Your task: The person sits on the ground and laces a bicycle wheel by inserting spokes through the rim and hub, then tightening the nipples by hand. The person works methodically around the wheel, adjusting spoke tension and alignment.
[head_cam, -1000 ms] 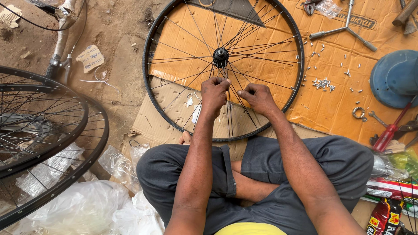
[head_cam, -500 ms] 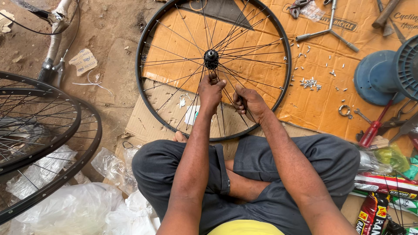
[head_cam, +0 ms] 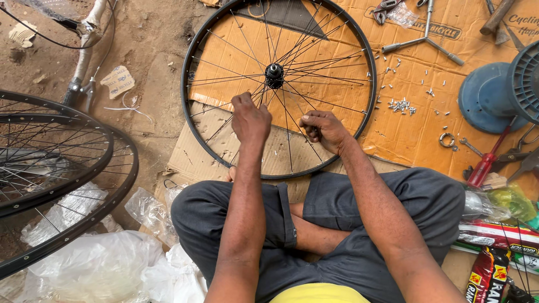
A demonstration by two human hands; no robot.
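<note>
Black wheel rim (head_cam: 193, 132), fingertips hidden among spokes (head_cam: 292, 62)

Blue fan (head_cam: 505, 90) cut off right

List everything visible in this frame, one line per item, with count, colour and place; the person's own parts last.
bicycle wheel: one, black rim, thin spokes, black hub, flat on the cardboard in front of the person
cardboard: brown sheets, under the wheel and tools
spare rims: two, black, stacked at left
small metal parts: many, silver, scattered right of the wheel
three-way wrench: one, grey, top right
screwdriver: one, red handle, right edge
blue round object: one, right
plastic bags: clear, bottom left
left hand: on the spokes below the hub
right hand: pinching spokes nearer the rim
</note>
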